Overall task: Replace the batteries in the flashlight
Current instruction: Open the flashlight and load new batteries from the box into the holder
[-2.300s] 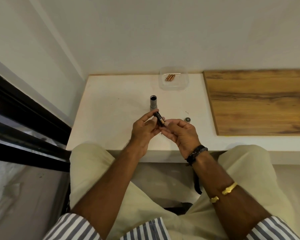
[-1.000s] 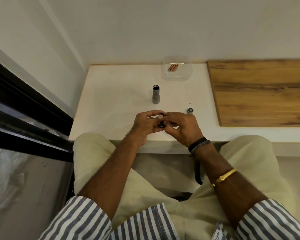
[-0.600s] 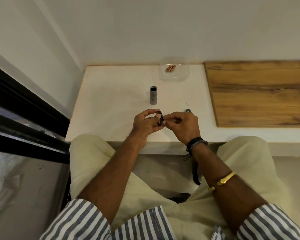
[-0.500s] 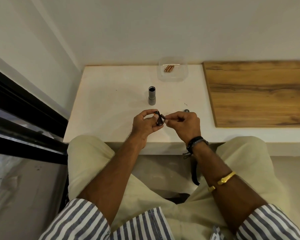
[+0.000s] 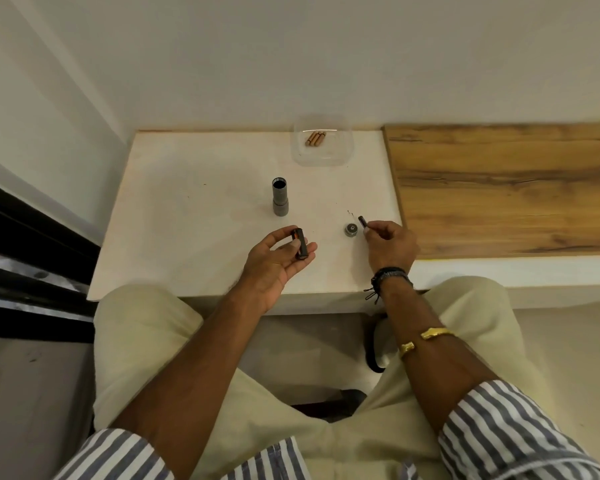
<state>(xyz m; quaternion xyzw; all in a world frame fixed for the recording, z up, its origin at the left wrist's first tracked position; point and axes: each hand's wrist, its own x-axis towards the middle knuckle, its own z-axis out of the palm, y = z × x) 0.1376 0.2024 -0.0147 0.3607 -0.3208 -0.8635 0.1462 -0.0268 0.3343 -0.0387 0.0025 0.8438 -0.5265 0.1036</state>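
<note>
The grey flashlight body [image 5: 280,198] stands upright on the white tabletop [image 5: 194,216], its open end up. My left hand [image 5: 276,259] lies palm up and holds the black battery holder [image 5: 300,243] between thumb and fingers. My right hand [image 5: 389,244] has moved right of it and pinches a small dark battery [image 5: 362,221] at its fingertips. The round grey tail cap [image 5: 351,230] lies on the table just left of that hand. Three copper-coloured batteries [image 5: 315,138] rest in a clear plastic tray [image 5: 340,154] at the back.
A wooden board [image 5: 506,188] covers the surface to the right of the white top. A wall runs along the back and left. A dark window frame [image 5: 32,244] sits at the far left. My knees are under the table's front edge.
My hands have come apart. The right hand has drawn a battery out of the holder and carried it right, near the tail cap. The left hand has opened palm up with the holder.
</note>
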